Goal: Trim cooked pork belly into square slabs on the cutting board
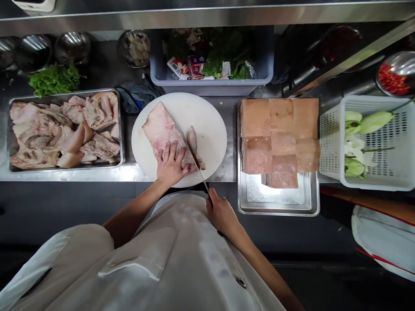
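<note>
A slab of pork (pixel 161 123) lies slantwise on a round white cutting board (pixel 212 121). My left hand (pixel 170 166) rests flat on the slab's lower part, fingers spread. In my right hand (pixel 222 211) is the handle of a long knife (pixel 195 159), its blade running along the slab's right edge. To the right of the blade, a narrow strip of trimmed meat (pixel 192 139) lies on the board; whether it is fully cut off at its lower end I cannot tell.
On the left stands a metal tray (pixel 120 129) of pork pieces; on the right, another tray (pixel 316 203) holds stacked square slabs (pixel 281 116). Behind the board sits a grey bin (pixel 210 88) with greens and wrappers. A white basket (pixel 389 172) of vegetables is at far right, beside a person's white sleeve (pixel 382 233).
</note>
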The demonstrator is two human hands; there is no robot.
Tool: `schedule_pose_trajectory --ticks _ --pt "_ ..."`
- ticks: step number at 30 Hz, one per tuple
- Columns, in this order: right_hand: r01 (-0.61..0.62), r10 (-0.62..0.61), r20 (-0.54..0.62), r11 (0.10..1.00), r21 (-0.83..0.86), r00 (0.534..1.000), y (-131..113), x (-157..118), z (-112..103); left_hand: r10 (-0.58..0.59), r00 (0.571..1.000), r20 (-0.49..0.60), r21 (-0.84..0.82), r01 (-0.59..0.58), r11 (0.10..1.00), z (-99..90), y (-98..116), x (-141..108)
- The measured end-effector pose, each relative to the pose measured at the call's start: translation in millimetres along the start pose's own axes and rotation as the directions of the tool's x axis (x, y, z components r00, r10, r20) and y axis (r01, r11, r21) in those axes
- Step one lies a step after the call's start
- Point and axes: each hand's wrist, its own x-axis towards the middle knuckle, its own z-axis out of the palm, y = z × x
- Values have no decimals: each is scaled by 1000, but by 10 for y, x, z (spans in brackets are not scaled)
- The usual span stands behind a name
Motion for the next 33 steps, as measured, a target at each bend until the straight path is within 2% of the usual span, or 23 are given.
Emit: schedule_pose_trajectory --ticks 1,3,6,8,10,12,14,16,18,19,22,24,27,30,33 --pt "-3 3 -3 1000 -1 1000 12 -7 27 1 1000 -2 -12 -1 1000 2 -3 1" --pt "28 -28 -43 1000 2 999 -6 176 2 2 1000 -8 -27 -2 1000 1 -5 4" --pt "104 -94 -130 992 70 987 -16 659 -206 2 1000 -12 -25 -2 1000 -7 4 7" --pt "129 -106 -173 983 128 979 46 865 -369 7 1000 -16 -37 -8 999 -15 -1 0" --pt "126 -98 -225 985 115 969 138 893 -461 24 999 -41 -90 -28 996 -22 -45 -19" --pt "111 -92 -284 993 49 954 218 796 -452 18 994 -111 -184 -38 982 -27 -155 -56" --pt "100 -94 -302 995 4 949 270 663 -371 -98 967 -235 -295 26 955 -28 -333 -114" --pt "99 -96 -292 995 -8 952 293 558 -277 -305 893 -332 -409 155 899 -26 -550 -194" --pt "91 -92 -282 996 -14 955 287 489 -216 -454 820 -347 -492 253 833 -23 -756 -288" --pt "81 -83 -281 997 -19 956 271 459 -202 -481 810 -335 -512 271 815 -21 -838 -336" --pt "39 -45 -282 999 -26 958 157 332 -195 -447 840 -308 -514 248 821 -15 -956 -449" --pt "34 -36 -295 999 -12 955 27 204 -192 -410 858 -309 -511 214 833 -7 -936 -485" --pt "92 -81 -285 995 25 955 -212 16 -167 -350 881 -319 -529 141 837 17 -838 -487" --pt "157 -147 -198 987 39 969 -455 -58 -118 -300 902 -310 -547 88 832 61 -754 -479" --pt "184 -182 -103 983 15 978 -654 -22 -30 -261 918 -297 -523 72 849 122 -729 -493"
